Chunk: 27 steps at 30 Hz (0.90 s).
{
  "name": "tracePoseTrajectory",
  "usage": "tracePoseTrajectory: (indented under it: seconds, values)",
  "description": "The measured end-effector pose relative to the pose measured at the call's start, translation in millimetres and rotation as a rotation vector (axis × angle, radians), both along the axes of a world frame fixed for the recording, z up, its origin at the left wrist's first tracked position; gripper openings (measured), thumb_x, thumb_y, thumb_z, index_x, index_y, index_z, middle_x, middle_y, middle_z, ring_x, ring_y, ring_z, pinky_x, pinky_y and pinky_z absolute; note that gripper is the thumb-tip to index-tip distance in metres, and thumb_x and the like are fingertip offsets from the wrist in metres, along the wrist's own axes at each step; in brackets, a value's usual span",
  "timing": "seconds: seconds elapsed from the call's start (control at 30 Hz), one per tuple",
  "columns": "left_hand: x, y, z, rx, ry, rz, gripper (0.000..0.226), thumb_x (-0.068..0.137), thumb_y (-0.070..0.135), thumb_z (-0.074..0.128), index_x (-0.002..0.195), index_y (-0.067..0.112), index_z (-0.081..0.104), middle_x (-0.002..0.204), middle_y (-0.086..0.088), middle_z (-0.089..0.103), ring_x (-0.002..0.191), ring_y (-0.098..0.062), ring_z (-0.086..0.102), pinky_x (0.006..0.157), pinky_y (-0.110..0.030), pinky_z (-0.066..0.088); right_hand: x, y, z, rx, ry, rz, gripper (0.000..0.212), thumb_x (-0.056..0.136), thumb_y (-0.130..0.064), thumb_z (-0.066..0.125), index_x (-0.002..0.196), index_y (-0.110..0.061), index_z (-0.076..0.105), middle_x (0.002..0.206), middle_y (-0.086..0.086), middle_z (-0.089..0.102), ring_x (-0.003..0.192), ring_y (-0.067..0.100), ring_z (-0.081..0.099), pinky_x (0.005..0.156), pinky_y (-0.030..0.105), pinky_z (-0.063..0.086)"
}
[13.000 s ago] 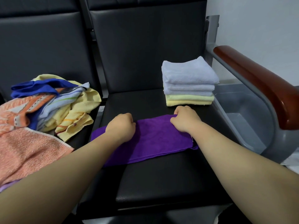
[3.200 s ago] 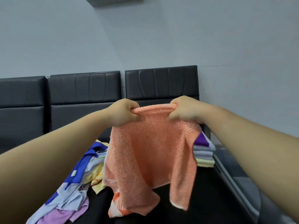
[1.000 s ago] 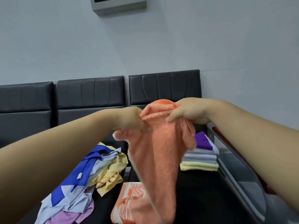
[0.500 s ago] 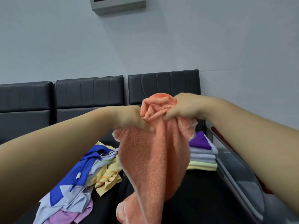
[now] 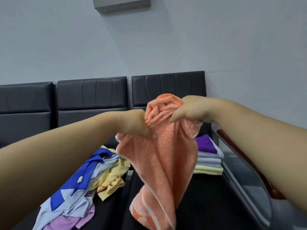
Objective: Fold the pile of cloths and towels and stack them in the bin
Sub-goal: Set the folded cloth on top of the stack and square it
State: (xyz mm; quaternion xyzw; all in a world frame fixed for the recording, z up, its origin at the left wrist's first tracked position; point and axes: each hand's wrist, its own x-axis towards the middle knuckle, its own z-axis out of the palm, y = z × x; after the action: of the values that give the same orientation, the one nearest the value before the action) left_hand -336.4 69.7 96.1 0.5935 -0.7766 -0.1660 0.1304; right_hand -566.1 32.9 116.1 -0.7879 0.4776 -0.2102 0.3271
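The person is holding an orange towel [image 5: 162,155] up in the air over the black seat [image 5: 204,206], with most of it hanging down in loose folds. The right hand [image 5: 191,112] is gripping a bunched wad of its top edge, fingers curled tight round the cloth, and the left hand [image 5: 134,123] is pinching the edge just beside it, a little lower. To my eye this is the sorting-out stage before a fold: they are feeling along the hem for the corners. Next, I would say, the hands need to slide apart until the edge is hanging straight, then lay the towel flat on the seat. On the left seat a jumbled pile of cloths [image 5: 93,176], blue, yellow and lilac, is waiting unfolded. On the far right of the seat a folded stack [image 5: 208,160] is sitting with a purple cloth on top. The grey bin [image 5: 242,171] is lying beyond the wooden armrest [image 5: 232,146]; only a slice is showing, so I cannot tell what it holds.
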Motion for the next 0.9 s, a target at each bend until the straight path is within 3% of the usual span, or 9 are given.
tracePoseTrajectory:
  seconds: [0.13, 0.23, 0.33, 0.4, 0.5, 0.57, 0.63, 0.8, 0.9]
  values:
    - [22, -5, 11, 0.266, 0.724, -0.049, 0.042, 0.087, 0.008, 0.076, 0.126, 0.001, 0.062, 0.123, -0.018, 0.072, 0.114, -0.033, 0.069, 0.102, -0.050, 0.054, -6, 6, -19, 0.275, -0.161, 0.174, 0.035, 0.084, -0.001, 0.081, 0.118, -0.001, 0.071, 0.110, 0.019, 0.077, 0.099, 0.037, 0.077, 0.082, 0.045, 0.062]
    - [15, -2, 12, 0.282, 0.972, -0.122, 0.039, 0.089, 0.006, 0.070, 0.127, 0.005, 0.062, 0.120, -0.019, 0.072, 0.108, -0.034, 0.071, 0.089, -0.046, 0.060, -5, 6, -30, 0.104, 0.170, 0.147, 0.036, 0.077, -0.015, 0.091, 0.110, -0.012, 0.077, 0.105, 0.005, 0.080, 0.098, 0.027, 0.077, 0.094, 0.044, 0.061]
    - [6, 0, 0, 0.233, 0.961, -0.143, 0.043, 0.087, 0.008, 0.074, 0.128, 0.004, 0.063, 0.120, -0.020, 0.071, 0.107, -0.035, 0.071, 0.088, -0.046, 0.060, 0, 3, -19, -0.181, 0.376, -0.030, 0.027, 0.075, -0.033, 0.087, 0.087, -0.012, 0.075, 0.087, -0.002, 0.076, 0.077, 0.016, 0.071, 0.076, 0.033, 0.060]
    - [6, 2, -7, 0.177, 0.670, -0.136, 0.045, 0.079, 0.014, 0.083, 0.121, 0.009, 0.068, 0.115, -0.012, 0.075, 0.107, -0.029, 0.073, 0.091, -0.044, 0.059, 0, 1, -6, -0.237, 0.282, -0.111, 0.026, 0.077, -0.029, 0.081, 0.081, -0.005, 0.071, 0.083, 0.007, 0.075, 0.070, 0.022, 0.068, 0.067, 0.037, 0.054]
    - [7, 3, -8, 0.014, 0.184, -0.042, 0.034, 0.073, 0.027, 0.091, 0.103, 0.027, 0.074, 0.102, 0.011, 0.078, 0.099, -0.012, 0.073, 0.098, -0.040, 0.057, -4, 3, 4, -0.094, 0.014, -0.062, 0.027, 0.080, -0.021, 0.084, 0.100, -0.004, 0.077, 0.094, 0.012, 0.080, 0.087, 0.030, 0.079, 0.084, 0.044, 0.064]
    - [11, 3, -3, 0.003, 0.293, 0.009, 0.026, 0.081, 0.023, 0.086, 0.104, 0.022, 0.075, 0.102, 0.007, 0.079, 0.097, -0.015, 0.074, 0.097, -0.040, 0.057, -5, 9, -2, 0.084, -0.128, 0.045, 0.029, 0.084, -0.009, 0.083, 0.110, -0.002, 0.074, 0.101, 0.015, 0.080, 0.093, 0.033, 0.078, 0.092, 0.048, 0.062]
    - [18, 1, 4, 0.134, 0.642, 0.026, 0.029, 0.088, 0.009, 0.075, 0.116, 0.005, 0.070, 0.112, -0.009, 0.077, 0.105, -0.027, 0.074, 0.094, -0.043, 0.059, -7, 11, -15, 0.175, -0.126, 0.120, 0.031, 0.082, -0.003, 0.083, 0.111, -0.001, 0.074, 0.104, 0.017, 0.079, 0.096, 0.034, 0.078, 0.094, 0.051, 0.060]
    - [6, 1, 2, 0.171, 0.994, -0.008, 0.030, 0.096, -0.003, 0.060, 0.123, 0.008, 0.065, 0.114, -0.016, 0.075, 0.102, -0.032, 0.074, 0.079, -0.042, 0.062, 0, 6, -28, -0.142, 0.423, 0.021, 0.034, 0.072, -0.031, 0.092, 0.099, -0.019, 0.077, 0.096, -0.001, 0.078, 0.088, 0.021, 0.074, 0.088, 0.043, 0.062]
    - [4, 1, -4, 0.187, 0.978, -0.045, 0.037, 0.088, 0.003, 0.073, 0.123, 0.009, 0.067, 0.116, -0.014, 0.075, 0.105, -0.032, 0.073, 0.084, -0.044, 0.061, 1, 1, -17, -0.266, 0.383, -0.135, 0.026, 0.078, -0.030, 0.083, 0.093, -0.010, 0.076, 0.096, 0.010, 0.077, 0.086, 0.028, 0.074, 0.082, 0.046, 0.063]
